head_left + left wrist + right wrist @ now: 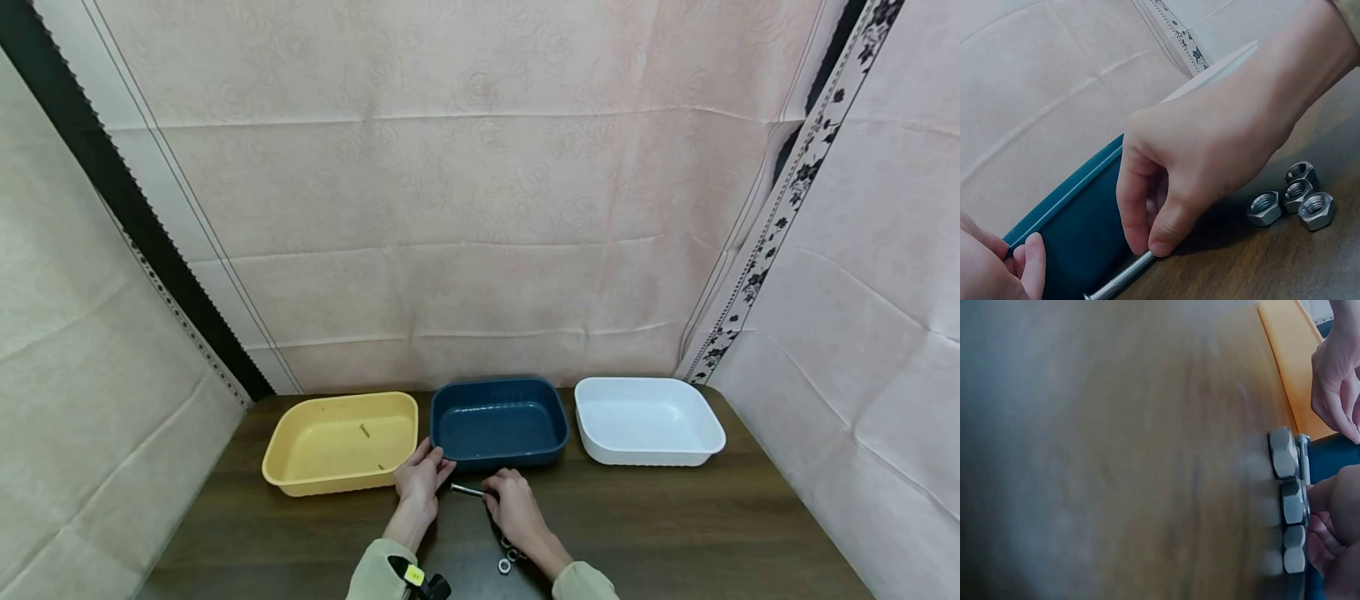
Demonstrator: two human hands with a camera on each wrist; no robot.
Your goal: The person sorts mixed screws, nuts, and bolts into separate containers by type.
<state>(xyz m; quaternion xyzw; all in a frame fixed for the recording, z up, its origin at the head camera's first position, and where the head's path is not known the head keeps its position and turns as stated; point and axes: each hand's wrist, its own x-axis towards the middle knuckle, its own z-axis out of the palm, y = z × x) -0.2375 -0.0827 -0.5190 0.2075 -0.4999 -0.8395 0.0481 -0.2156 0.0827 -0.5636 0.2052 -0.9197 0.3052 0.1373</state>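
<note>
Between thumb and fingertips my right hand [517, 510] pinches one end of a silver bolt [467, 490]. The bolt lies slantwise low over the table, its other end pointing left; its threads show in the left wrist view. My left hand [420, 482] grips the front left corner of the dark blue tray [498, 462], with the thumb on the outer wall and fingers at the rim. Several steel hex nuts [1315, 211] lie bunched on the table beneath the right wrist. The right hand partly hides the nuts in the head view.
Left of the blue tray stands a yellow tray [337, 486] with two small screws [364, 431] inside. A white tray [648, 458] stands to the right. All sit on a dark wooden table [697, 533], with pale cloth [480, 208] hanging behind and on both sides.
</note>
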